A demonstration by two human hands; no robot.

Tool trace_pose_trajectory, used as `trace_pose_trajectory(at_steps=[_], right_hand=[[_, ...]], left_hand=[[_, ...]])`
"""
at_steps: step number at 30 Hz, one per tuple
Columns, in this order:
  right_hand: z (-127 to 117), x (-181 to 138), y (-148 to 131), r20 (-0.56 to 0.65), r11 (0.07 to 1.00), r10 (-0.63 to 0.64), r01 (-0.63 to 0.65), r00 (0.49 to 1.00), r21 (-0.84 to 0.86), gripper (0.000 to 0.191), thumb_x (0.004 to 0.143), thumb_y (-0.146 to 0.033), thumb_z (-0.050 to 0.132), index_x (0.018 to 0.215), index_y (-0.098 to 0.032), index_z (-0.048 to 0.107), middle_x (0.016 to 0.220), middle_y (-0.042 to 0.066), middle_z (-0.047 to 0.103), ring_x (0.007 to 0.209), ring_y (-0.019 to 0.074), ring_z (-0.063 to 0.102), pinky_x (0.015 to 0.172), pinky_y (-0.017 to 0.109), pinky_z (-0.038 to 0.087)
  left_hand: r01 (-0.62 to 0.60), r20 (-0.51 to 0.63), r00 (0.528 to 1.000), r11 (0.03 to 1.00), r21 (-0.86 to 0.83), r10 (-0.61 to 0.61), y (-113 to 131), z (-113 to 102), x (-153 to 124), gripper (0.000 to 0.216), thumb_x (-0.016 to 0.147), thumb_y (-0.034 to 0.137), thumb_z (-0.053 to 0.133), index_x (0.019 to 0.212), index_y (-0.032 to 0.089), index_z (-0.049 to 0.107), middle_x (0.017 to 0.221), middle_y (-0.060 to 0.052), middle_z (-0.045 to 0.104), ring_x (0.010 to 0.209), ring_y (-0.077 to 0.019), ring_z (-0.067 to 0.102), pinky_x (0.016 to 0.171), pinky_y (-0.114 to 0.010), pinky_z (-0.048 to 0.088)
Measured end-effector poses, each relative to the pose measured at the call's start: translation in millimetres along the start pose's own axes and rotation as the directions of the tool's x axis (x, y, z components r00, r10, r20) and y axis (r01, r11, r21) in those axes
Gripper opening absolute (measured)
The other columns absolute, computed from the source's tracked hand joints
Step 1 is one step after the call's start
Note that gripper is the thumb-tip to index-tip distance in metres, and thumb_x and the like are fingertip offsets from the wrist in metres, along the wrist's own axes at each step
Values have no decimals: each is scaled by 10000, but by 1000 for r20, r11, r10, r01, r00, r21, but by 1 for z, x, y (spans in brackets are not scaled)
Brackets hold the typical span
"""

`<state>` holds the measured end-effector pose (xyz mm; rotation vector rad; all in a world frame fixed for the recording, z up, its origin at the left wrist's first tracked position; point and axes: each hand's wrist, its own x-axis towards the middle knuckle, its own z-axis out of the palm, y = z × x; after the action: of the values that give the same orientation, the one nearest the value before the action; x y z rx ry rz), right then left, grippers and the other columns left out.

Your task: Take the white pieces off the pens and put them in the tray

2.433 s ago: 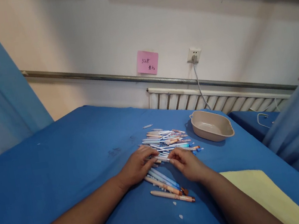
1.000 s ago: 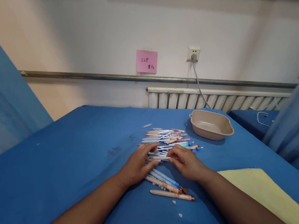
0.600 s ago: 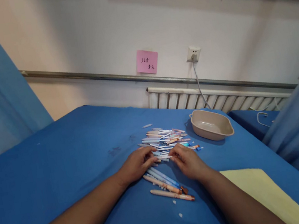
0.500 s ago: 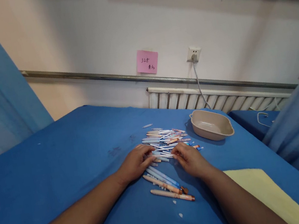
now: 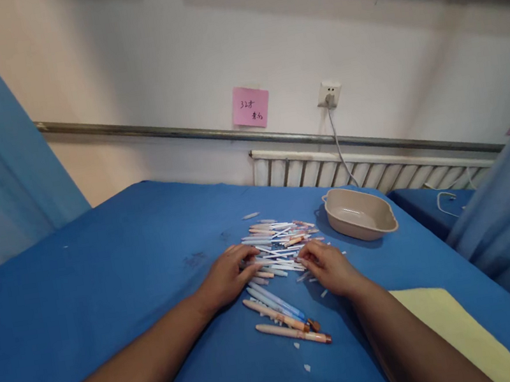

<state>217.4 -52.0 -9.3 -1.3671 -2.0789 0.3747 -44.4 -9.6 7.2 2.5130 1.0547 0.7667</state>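
A pile of pale pens and thin white sticks [image 5: 279, 246] lies on the blue cloth between my two hands. At its left end is my left hand [image 5: 230, 276], fingers curled with thumb and forefinger close together around the pen ends; what is between them is hidden. My right hand [image 5: 329, 267] is at the pile's right end, its fingertips pinched by the white stick tips. Whether it grips anything is too small to make out. Nearer to me lie blue pens [image 5: 275, 301], an orange-capped pen [image 5: 274, 314] and a beige pen [image 5: 292, 333].
A beige plastic basin [image 5: 360, 213] stands at the right rear on the blue-covered table [image 5: 155, 232]. Yellow paper [image 5: 454, 321] lies near my right forearm. Small white scraps [image 5: 307, 368] lie in front. Behind are a radiator [image 5: 310, 169] and a plugged-in cord [image 5: 341, 145].
My right hand has shifted slightly right, off the stick ends it was at. Small pale pieces now show below its fingers. My left hand has edged slightly left.
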Motion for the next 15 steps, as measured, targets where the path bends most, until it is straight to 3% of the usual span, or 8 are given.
trace_pose_trajectory(at_steps=[5,9,15], right_hand=[[6,0,-16,18,996,-83,83,996,-36,190,904,-206,427,992,-203,596,959,60,606,927,176,542,831,307,399],[11,0,-25,70,995,-97,98,993,-18,176,907,-253,450,986,-204,599,917,44,636,877,165,562,793,284,404],[9,0,-9,80,996,-66,70,995,-46,135,853,-157,496,910,-196,613,891,39,649,849,158,569,770,262,398]], left_hand=[[-49,24,999,999,-11,49,3,10,0,254,854,352,527,1035,188,595,932,-55,608,883,-187,539,804,-299,419],[-59,32,998,998,-22,60,4,13,0,251,855,328,533,1057,193,595,949,-57,610,903,-187,544,824,-304,418],[-20,38,999,1000,-20,20,2,6,0,248,843,323,543,1046,193,600,958,-50,616,898,-183,555,823,-299,423]])
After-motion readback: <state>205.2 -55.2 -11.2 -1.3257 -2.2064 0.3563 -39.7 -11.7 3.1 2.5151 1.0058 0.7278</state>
